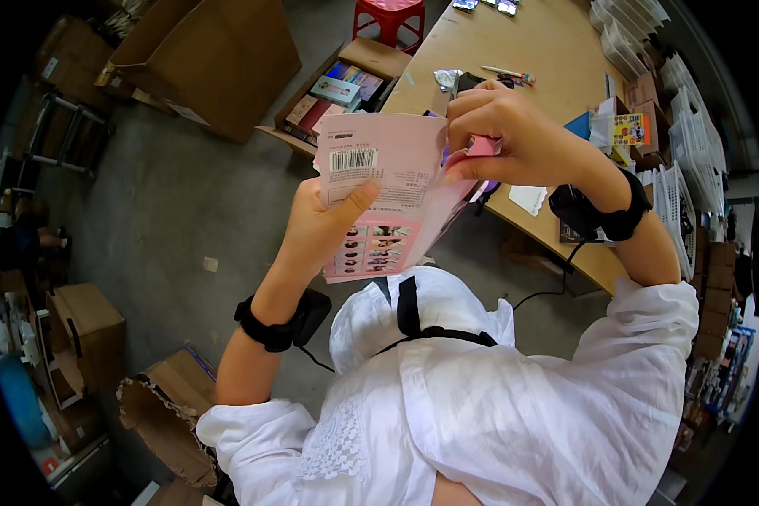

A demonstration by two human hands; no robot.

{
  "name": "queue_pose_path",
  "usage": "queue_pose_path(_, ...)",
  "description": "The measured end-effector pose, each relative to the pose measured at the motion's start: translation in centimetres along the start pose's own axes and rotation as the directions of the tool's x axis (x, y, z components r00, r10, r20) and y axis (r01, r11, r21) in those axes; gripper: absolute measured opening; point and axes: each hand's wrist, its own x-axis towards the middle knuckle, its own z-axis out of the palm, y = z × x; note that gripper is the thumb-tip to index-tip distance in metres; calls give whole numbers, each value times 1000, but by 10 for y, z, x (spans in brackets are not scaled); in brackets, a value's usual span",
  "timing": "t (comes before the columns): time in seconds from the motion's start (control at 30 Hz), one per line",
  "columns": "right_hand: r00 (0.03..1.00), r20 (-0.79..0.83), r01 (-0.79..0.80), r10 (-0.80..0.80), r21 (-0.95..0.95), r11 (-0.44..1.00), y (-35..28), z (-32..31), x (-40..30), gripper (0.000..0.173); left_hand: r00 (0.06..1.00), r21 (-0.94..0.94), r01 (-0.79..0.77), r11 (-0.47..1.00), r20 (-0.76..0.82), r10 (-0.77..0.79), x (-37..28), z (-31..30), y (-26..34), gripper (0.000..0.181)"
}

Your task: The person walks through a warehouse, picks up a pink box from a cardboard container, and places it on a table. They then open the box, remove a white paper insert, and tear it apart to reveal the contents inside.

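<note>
A flat pink printed box (411, 171), bearing a barcode, writing and rows of small pictures, is held up in front of my torso. My left hand (319, 221) grips its left side, thumb laid across the printed panel and the other fingers hidden behind. At the upper right edge of the box, my right hand (499, 129) pinches a crumpled pink piece (482, 146) between thumb and fingers. Whether that piece is still joined to the box is hard to see. Something purple shows beside these fingers, mostly covered.
A wooden table (468, 44) runs along the right, with a pen (505, 71), crumpled foil (447, 79) and a white paper piece (527, 198). Beside it stands an open carton of boxes (335, 95). A large carton (221, 63), red stool (389, 22) and white baskets (696, 145) surround.
</note>
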Motion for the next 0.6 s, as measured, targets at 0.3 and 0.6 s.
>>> queue_pose_path(0.3,996,12,-83,90,-281,956,-8,13,-7,18,987,-229,86,970,-111,-114,21,2,-22,27)
queue_pose_path(0.6,979,119,-118,165,-327,938,-22,2,-9,20,976,-279,136,951,-126,-177,35,-3,-41,31)
